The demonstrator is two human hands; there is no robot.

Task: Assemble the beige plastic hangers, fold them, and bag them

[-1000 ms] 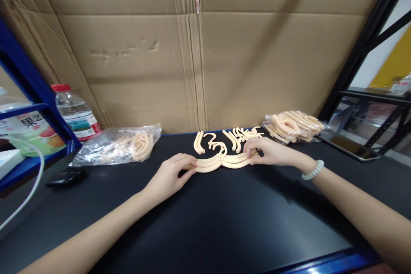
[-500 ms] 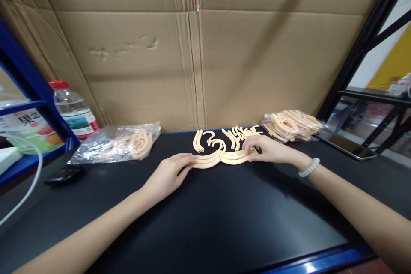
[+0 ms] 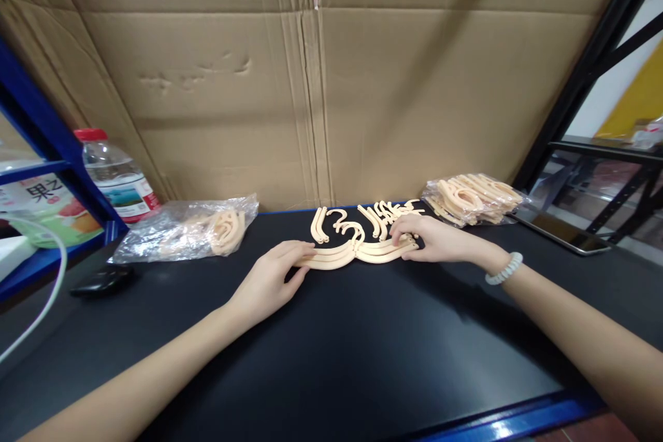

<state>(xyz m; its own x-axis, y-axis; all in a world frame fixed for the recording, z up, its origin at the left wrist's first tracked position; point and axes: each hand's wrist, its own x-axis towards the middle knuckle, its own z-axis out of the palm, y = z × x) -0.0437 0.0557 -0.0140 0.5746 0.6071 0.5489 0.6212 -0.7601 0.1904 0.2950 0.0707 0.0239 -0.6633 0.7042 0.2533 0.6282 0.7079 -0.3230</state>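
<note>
A beige plastic clothes hanger [image 3: 331,259] lies on the black tabletop, its two curved arms spread left and right and a hook at the middle. My left hand [image 3: 274,273] has the tip of the left arm between thumb and fingers. At the opposite tip, my right hand [image 3: 432,238] grips the right arm in the same way, with its end showing past the fingertips. Just behind the hanger lie loose curved arm pieces [image 3: 319,224], a loose hook [image 3: 336,215] and, further right, more arm pieces [image 3: 373,221] beside a row of small hooks [image 3: 396,209].
Clear bags of beige hanger parts lie at left [image 3: 228,231] and right [image 3: 471,197]. A phone [image 3: 562,231] rests at right, a black mouse [image 3: 103,281] at left near a water bottle [image 3: 121,179]. Cardboard [image 3: 217,97] stands along the back edge.
My left hand has slid slightly outward along the left arm. More of the right arm's end shows by my right hand. The hanger stays in about the same place.
</note>
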